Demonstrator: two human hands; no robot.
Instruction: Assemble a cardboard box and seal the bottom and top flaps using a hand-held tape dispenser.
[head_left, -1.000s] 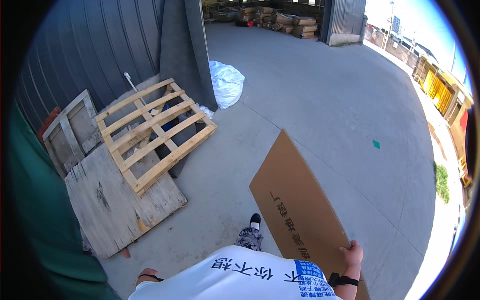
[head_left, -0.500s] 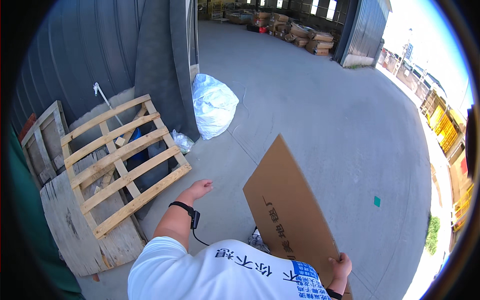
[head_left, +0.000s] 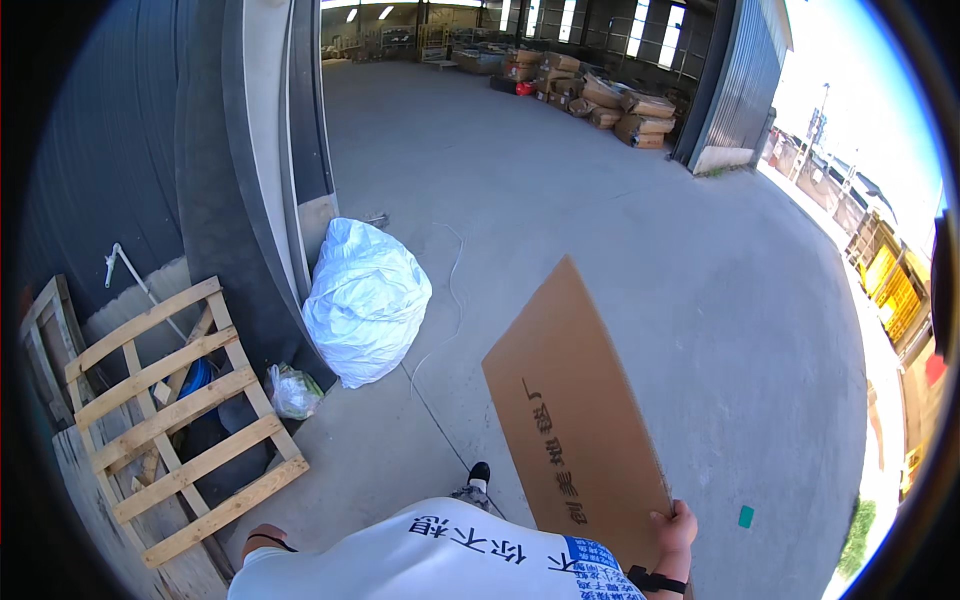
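A large flat sheet of brown cardboard (head_left: 560, 400), with dark printing on it, stands on edge at a slant in front of me. My right hand (head_left: 676, 527) is closed on its right edge, near the bottom, with a black band on the wrist. Low on the left, my left hand (head_left: 264, 534) shows only in part beside my white shirt, near the wooden pallet (head_left: 190, 446). Its fingers cannot be made out, and nothing held shows there.
A bulging white sack (head_left: 368, 300) sits by the dark metal wall (head_left: 110, 150), with a small plastic bag (head_left: 295, 390) beside it. Concrete floor (head_left: 560, 190) leads through a wide opening to stacked cartons (head_left: 640, 120). A green patch (head_left: 746, 516) lies at right.
I have moved forward; the sack and pallet now appear lower and further left. My left arm has swung down and back. The cardboard stays in my right hand.
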